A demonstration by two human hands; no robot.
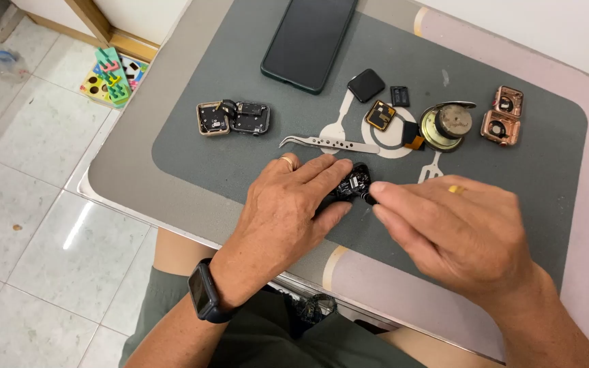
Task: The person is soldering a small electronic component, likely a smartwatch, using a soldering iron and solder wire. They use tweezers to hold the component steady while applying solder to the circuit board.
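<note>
My left hand pinches the small black watch module by its edges; right hand fingers close on a thin tool. It looks light, rigid, fragile.

Both forearms are bare, entering from the lower edge of the frame with no sleeves showing. The left hand, at centre, wears a gold band on one finger, and a dark smartwatch with a black strap and rectangular face circles its wrist at lower left. The right hand, right of centre, carries a yellow-gold ring. Olive-green shorts cover the lap along the bottom.
</note>
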